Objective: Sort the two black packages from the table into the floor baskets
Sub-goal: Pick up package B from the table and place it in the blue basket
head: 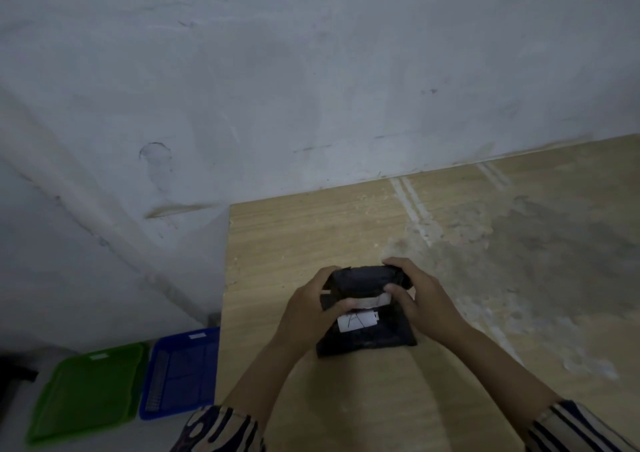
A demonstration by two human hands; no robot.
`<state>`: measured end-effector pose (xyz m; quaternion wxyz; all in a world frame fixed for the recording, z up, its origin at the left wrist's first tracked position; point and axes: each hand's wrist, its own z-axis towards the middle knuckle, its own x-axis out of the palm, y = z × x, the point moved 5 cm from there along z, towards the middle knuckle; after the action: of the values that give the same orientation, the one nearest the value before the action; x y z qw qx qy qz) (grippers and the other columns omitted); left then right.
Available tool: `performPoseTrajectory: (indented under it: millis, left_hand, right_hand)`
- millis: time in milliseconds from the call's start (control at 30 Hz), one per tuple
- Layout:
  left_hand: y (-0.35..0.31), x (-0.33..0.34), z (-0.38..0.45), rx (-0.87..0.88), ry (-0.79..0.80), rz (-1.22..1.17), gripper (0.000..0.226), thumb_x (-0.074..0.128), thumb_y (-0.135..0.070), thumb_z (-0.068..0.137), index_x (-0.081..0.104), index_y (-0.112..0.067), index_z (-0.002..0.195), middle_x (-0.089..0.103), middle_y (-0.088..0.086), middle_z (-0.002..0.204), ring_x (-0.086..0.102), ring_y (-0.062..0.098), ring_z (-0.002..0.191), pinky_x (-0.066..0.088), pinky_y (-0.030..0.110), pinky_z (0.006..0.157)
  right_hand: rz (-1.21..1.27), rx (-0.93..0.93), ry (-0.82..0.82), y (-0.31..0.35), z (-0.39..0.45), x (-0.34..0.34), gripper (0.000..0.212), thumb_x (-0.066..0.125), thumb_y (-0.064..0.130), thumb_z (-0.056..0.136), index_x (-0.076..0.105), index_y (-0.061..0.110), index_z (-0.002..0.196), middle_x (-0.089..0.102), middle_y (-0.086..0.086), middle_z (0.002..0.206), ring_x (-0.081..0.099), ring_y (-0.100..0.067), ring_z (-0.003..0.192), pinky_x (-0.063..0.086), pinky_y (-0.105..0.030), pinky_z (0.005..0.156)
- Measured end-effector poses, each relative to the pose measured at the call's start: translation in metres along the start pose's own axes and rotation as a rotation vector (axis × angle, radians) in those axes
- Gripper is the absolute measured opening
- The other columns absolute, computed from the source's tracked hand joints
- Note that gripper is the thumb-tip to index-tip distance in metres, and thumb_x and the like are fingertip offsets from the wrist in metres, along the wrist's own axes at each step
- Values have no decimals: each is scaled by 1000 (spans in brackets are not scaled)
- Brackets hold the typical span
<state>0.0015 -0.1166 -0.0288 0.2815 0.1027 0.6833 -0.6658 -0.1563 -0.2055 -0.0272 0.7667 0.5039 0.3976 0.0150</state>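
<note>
Two black packages are stacked near the left part of the wooden table (311, 230). The upper black package (363, 280) is gripped from both sides by my left hand (311, 308) and my right hand (419, 295), its near edge showing a white label under my thumbs. The lower black package (377, 337) lies flat on the table beneath it, with a white label carrying a drawn mark on top. On the floor to the left stand a blue basket (180, 375) and a green basket (90, 389), side by side.
A grey-white wall rises behind the table and down to the floor on the left. The table's right half is stained and scuffed. A dark object sits at the far left edge of the floor.
</note>
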Motion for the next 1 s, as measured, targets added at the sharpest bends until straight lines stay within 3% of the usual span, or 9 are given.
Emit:
performPoseTrajectory:
  millis: [100, 233, 300, 400, 533, 633, 700, 867, 1000]
  left_hand:
    - [-7, -6, 4, -27, -51, -59, 38, 66, -22, 80, 44, -50, 94, 59, -25, 90, 59, -11, 79, 48, 7, 66]
    - [-12, -8, 5, -53, -79, -177, 29, 64, -17, 81, 48, -39, 90, 62, -14, 91, 61, -6, 76, 50, 10, 64]
    - [-16, -9, 3, -55, -92, -244, 25, 64, -14, 82, 49, -34, 88, 63, -9, 90, 61, -6, 73, 51, 13, 64]
    - [-19, -10, 2, -85, -70, -311, 24, 64, -14, 81, 49, -32, 89, 65, 0, 94, 63, 1, 75, 54, 22, 70]
    - [-32, -25, 5, -80, -31, -234, 42, 75, -32, 69, 48, -42, 99, 59, -9, 105, 60, 4, 87, 51, 15, 69]
    - [-58, -37, 13, 9, 3, -55, 65, 72, -55, 59, 41, -49, 116, 49, -26, 106, 52, -4, 98, 43, 16, 76]
    - [-76, -44, 19, 90, 0, 51, 69, 70, -55, 62, 40, -44, 124, 49, -26, 105, 49, -7, 94, 40, 15, 75]
    - [-103, -53, 23, 216, 3, 163, 45, 68, -36, 75, 53, -28, 117, 57, -7, 106, 54, 8, 88, 48, 28, 79]
    - [-106, -64, 18, 221, -107, 100, 29, 65, -28, 79, 54, -30, 106, 56, -12, 93, 56, 8, 82, 50, 27, 71]
  right_hand:
    - [106, 55, -29, 3, 3, -5, 41, 58, 17, 85, 42, 21, 124, 57, 11, 85, 58, -1, 75, 41, -2, 61]
    - [356, 189, -27, 1, 2, -4, 61, 62, 27, 82, 28, 33, 132, 57, 13, 106, 56, -4, 97, 46, -15, 73]
    - [390, 188, 4, 3, 3, -4, 57, 63, 24, 81, 33, 32, 130, 58, 2, 114, 57, -14, 103, 47, -23, 81]
    - [366, 123, 26, 14, 7, -11, 42, 62, 18, 83, 45, 34, 117, 58, -1, 114, 55, -16, 107, 50, -23, 80]
    - [376, 70, 21, 32, 15, -27, 34, 61, 17, 83, 49, 39, 105, 60, 0, 107, 59, -18, 100, 54, -22, 72]
    - [268, 3, 42, 46, 18, -36, 35, 61, 16, 83, 49, 34, 111, 59, 4, 105, 57, -12, 98, 50, -14, 74]
    - [176, -49, 52, 59, 21, -40, 38, 62, 14, 82, 50, 28, 116, 55, 7, 104, 54, -10, 96, 46, -6, 73]
    - [59, -104, 62, 82, 28, -48, 48, 65, 16, 79, 46, 23, 123, 54, 0, 110, 52, -18, 102, 42, -14, 77]
    - [26, -116, -46, 93, 28, -58, 62, 70, 28, 75, 37, 31, 128, 47, 7, 120, 42, -9, 110, 32, -9, 83]
